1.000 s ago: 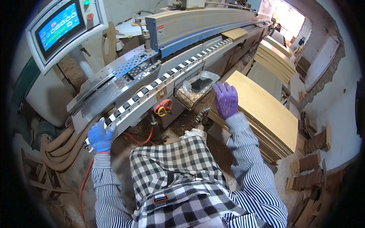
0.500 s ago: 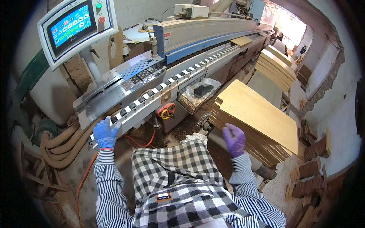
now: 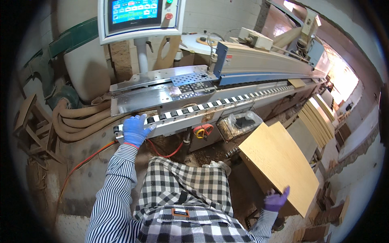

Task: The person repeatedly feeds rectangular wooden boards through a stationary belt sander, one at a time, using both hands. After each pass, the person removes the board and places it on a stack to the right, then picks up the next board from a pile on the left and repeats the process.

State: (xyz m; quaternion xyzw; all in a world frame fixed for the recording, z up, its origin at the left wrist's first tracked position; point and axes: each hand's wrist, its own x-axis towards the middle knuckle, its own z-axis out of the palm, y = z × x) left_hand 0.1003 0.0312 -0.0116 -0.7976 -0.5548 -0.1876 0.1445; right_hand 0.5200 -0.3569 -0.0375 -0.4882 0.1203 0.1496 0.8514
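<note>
My left hand (image 3: 135, 130), in a blue glove, rests on the near left end of the roller rail (image 3: 186, 118). Its thumb is spread to the right, and the fingers lie on the rail's end. At the lower right, my right hand (image 3: 277, 199), in a purple glove, is by the near edge of a stack's top wood panel (image 3: 283, 162). The thumb sticks up, apart from the somewhat blurred fingers, and I see nothing held. Contact with the panel is hard to make out. Black rollers and white spacers line the rail beside a long blue-and-beige machine (image 3: 263, 67).
A control screen (image 3: 135, 12) stands at upper left above a metal infeed plate (image 3: 142, 99). Below the rail hang red-and-yellow scissors (image 3: 202, 130) and a wire basket (image 3: 239, 125). More panels (image 3: 318, 119) are stacked farther right. Thick hoses (image 3: 81, 121) and a red hose (image 3: 164, 154) run low.
The view has turned left. My right hand has moved nearer me along the panel stack, and its thumb now stands out. My left hand stays on the rail's end.
</note>
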